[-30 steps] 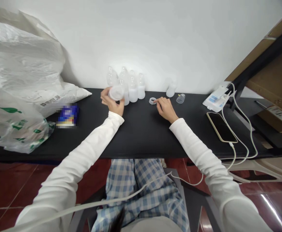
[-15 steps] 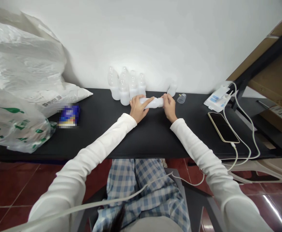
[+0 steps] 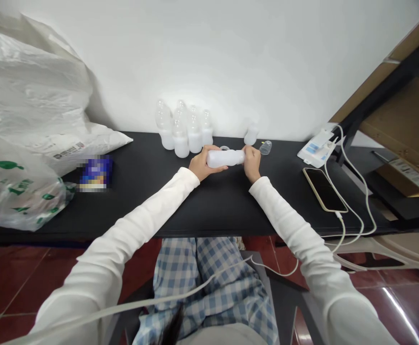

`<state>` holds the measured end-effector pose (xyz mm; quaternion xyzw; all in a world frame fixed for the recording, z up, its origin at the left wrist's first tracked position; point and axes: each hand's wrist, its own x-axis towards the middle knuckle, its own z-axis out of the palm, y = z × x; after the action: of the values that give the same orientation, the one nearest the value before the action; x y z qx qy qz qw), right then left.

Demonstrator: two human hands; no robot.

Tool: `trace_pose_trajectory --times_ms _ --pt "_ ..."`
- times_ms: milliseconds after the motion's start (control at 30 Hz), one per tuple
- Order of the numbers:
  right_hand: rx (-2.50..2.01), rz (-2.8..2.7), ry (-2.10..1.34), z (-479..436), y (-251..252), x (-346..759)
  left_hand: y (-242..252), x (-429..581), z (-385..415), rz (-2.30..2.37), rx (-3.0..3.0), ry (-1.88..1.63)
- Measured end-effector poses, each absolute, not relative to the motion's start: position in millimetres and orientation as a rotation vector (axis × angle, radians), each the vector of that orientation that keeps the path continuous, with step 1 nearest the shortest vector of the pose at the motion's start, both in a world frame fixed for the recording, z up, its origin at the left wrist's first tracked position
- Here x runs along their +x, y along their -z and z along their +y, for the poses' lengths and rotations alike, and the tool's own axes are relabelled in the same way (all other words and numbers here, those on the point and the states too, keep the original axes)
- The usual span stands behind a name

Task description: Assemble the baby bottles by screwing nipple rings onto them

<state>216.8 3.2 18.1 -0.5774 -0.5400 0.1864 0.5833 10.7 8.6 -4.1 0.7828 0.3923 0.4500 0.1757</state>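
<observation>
A white plastic bottle (image 3: 221, 158) lies sideways in the air between my two hands, low over the black table. My left hand (image 3: 201, 164) grips its wide base end, with fingers behind and below it. At the narrow neck end, my right hand (image 3: 252, 162) is closed with curled fingers, which hide that end. Just behind the bottle a small clear ring (image 3: 224, 148) shows in part. To the left stand several white bottles (image 3: 181, 145) with clear domed tops. Beyond my right hand are another white bottle (image 3: 251, 134) and a loose clear dome cap (image 3: 266, 147).
Large plastic bags (image 3: 26, 115) and a blue packet (image 3: 96, 172) occupy the left side of the table (image 3: 227, 211). At right lie a phone (image 3: 324, 189) on a charging cable and a white power strip (image 3: 316, 148). A white wall rises behind, and a cable crosses my lap.
My left hand has shifted its hold, its thumb no longer lying across the bottle's side. The bottle sits slightly lower in view, and the clear ring behind it now shows. The camera has turned slightly.
</observation>
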Motion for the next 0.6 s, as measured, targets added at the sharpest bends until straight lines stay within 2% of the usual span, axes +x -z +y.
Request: trace_pose_trajectory --times_ms 333,467,600 --pt "-1.288 -1.524 -0.014 -7.1 -17.3 215.9 -9.8 15.0 3.7 1.195 1.594 -1.199" --pt "-1.108 -1.878 0.197 -9.3 -21.8 226.2 -8.5 14.9 11.6 1.122 1.253 -0.975" --pt "-0.913 -2.06 0.239 -8.8 -29.1 231.4 -10.9 13.7 19.6 1.071 1.043 -0.943"
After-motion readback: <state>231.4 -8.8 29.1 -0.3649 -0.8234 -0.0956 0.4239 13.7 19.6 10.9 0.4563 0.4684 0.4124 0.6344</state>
